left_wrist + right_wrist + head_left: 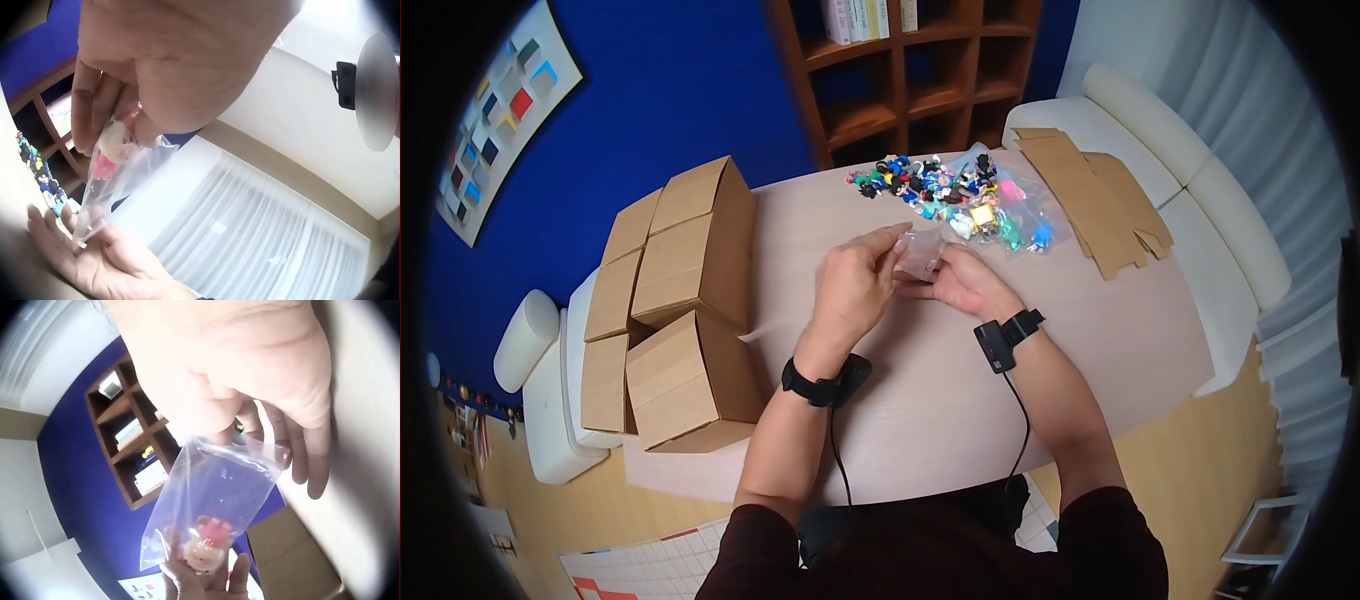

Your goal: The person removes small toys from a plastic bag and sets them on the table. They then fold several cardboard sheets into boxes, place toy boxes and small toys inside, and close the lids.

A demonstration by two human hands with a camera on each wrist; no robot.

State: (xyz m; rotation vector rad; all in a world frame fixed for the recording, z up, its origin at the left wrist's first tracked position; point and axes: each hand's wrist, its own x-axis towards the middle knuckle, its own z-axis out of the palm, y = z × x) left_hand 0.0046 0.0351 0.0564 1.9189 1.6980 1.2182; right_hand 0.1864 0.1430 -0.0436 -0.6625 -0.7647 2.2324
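Dark sleeves sit closest to me in the head view, below the near edge of the pale counter. Past the counter's far edge I see a brown bookcase. Cardboard boxes crowd the counter's left end, while flattened cardboard lies toward its right end. Near the counter's far edge, small colorful figures make a heap, with some at the heap's right in clear plastic.

Over the middle of the counter, I have both hands on one small clear bag. My left hand grips its lower part with curled fingers, holding a pink-and-white toy through the plastic. My right hand pinches the opposite end of it, the other fingers reaching out fairly straight.
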